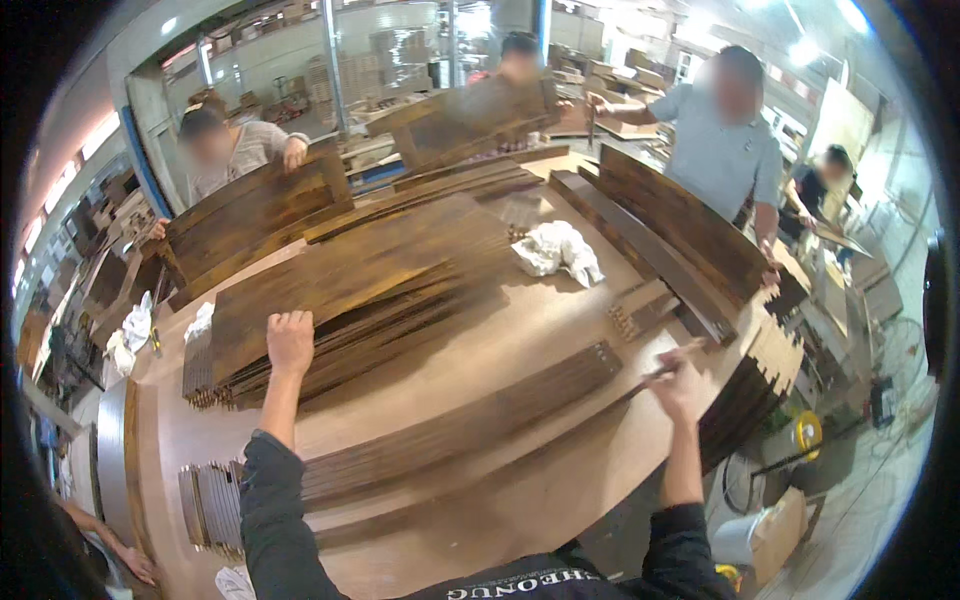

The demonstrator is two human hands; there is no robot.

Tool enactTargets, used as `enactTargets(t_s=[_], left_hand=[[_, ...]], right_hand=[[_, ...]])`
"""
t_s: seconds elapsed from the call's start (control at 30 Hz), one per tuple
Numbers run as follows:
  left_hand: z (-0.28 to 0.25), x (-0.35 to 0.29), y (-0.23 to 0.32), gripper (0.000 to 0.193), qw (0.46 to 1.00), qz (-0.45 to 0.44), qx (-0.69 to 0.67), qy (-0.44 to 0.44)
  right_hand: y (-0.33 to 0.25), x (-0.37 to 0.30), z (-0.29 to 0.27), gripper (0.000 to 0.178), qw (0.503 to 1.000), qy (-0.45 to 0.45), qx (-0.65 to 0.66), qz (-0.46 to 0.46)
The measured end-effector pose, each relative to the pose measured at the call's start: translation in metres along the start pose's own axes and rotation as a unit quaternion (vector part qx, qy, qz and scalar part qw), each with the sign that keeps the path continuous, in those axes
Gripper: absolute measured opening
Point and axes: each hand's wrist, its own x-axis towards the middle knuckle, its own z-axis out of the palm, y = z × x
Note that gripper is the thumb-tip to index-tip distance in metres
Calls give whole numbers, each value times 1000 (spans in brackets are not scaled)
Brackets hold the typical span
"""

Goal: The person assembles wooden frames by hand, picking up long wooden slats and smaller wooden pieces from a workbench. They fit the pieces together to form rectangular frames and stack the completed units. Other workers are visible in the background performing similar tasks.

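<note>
My left hand (290,342) is closed at the near edge of a stack of dark brown wooden panels (350,262), its fingers curled over the top panel. The right hand (682,388), slightly blurred, grips the far right end of a long thin dark wooden slat (520,452). That slat slants across the table in front of me, its left end running behind my left forearm. Just beyond it lies a row of stacked dark wooden boards (470,415), with their notched ends (212,505) showing at the left.
Three people stand across the table (440,525), each handling dark boards: a panel (260,215) at left, another panel (470,125) in the middle, a long board (680,220) at right. A white cloth (557,252) lies mid-table. More stacked boards (750,390) sit at the right edge.
</note>
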Motion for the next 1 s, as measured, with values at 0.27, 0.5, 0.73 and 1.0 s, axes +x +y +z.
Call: enactTargets(t_s=[0.27, 0.5, 0.73, 1.0], left_hand=[[-182, -20, 34, 8, 994, -34, -75, 72], [-239, -88, 74, 10, 970, -73, -224, -68], [-252, -83, 119, 8, 938, -4, -320, -133], [-246, -82, 129, 7, 935, 22, -330, -130]], right_hand=[[34, 22, -2, 108, 993, -76, -84, 17], [-33, 21, -4, 86, 992, 0, -1, -129], [-27, 30, -22, 70, 990, -77, 68, -96], [-26, 32, -24, 74, 985, -84, 134, -65]])
